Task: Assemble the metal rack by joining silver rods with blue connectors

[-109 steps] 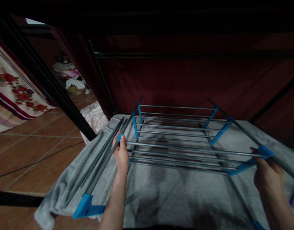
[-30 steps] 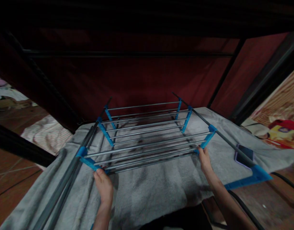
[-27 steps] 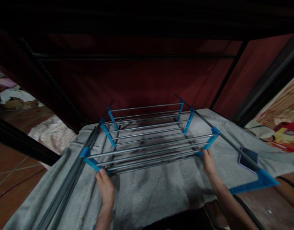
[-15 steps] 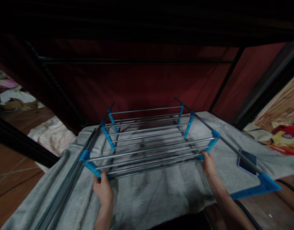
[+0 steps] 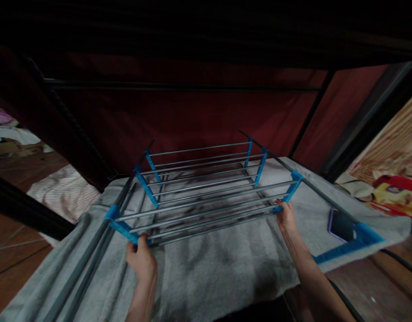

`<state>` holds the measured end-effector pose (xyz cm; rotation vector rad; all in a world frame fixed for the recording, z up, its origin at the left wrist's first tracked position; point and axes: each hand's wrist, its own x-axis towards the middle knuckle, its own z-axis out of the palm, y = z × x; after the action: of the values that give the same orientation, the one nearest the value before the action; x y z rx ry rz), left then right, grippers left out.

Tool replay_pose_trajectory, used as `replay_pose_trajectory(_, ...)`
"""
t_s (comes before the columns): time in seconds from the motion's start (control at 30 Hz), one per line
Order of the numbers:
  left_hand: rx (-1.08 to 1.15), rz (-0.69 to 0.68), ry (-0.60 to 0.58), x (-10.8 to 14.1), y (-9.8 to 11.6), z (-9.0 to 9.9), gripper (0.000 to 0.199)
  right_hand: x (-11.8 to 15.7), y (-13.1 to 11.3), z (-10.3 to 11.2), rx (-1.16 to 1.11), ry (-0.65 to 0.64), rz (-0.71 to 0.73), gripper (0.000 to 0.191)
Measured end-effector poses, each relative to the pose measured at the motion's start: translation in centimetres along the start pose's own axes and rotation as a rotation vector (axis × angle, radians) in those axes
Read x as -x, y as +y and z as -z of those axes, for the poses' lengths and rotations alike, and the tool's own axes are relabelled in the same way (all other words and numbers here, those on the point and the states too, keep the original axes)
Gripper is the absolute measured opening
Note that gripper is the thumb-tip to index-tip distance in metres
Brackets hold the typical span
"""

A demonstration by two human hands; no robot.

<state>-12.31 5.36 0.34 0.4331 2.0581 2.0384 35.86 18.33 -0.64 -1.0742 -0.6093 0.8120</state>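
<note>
In the head view, a shoe rack (image 5: 206, 201) of grey metal tubes and blue plastic brackets lies across a grey blanket. My left hand (image 5: 142, 256) is closed on the lower end of the front left blue bracket (image 5: 123, 228). At the other end, my right hand (image 5: 286, 216) grips the bottom of the matching right bracket (image 5: 292, 188), its thumb by the tube ends. A longer side tube (image 5: 329, 199) runs forward on the right to another blue bracket (image 5: 363, 237). On the left, several grey tubes (image 5: 88, 268) extend toward me.
Beneath the rack is the grey blanket (image 5: 206, 277), with a phone (image 5: 341, 226) lying on it at the right. A dark metal frame (image 5: 313, 112) with dark red fabric (image 5: 192, 112) stands behind. A striped cloth (image 5: 63, 192) and a red-yellow package (image 5: 397, 194) flank the blanket.
The shoe rack has risen slightly, its right front corner most clearly, with both hands still gripping it. The camera view has shifted a little.
</note>
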Motion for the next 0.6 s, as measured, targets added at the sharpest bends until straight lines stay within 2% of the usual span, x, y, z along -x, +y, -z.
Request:
replay_pose_trajectory(0.17,-0.035,-0.018,-0.015,-0.4,-0.1,-0.7,0.026,-0.6,0.9,-0.6,0.051,-0.013,-0.003,0.020)
replay_pose_trajectory(0.43,-0.081,-0.070,-0.079,-0.4,-1.0,-0.5,0.026,-0.2,3.1,0.8,0.060,-0.029,-0.044,0.022)
replay_pose_trajectory(0.6,-0.136,-0.090,-0.087,-0.6,-1.4,-0.6,0.032,-0.7,3.1,1.4,0.174,-0.050,-0.042,0.024)
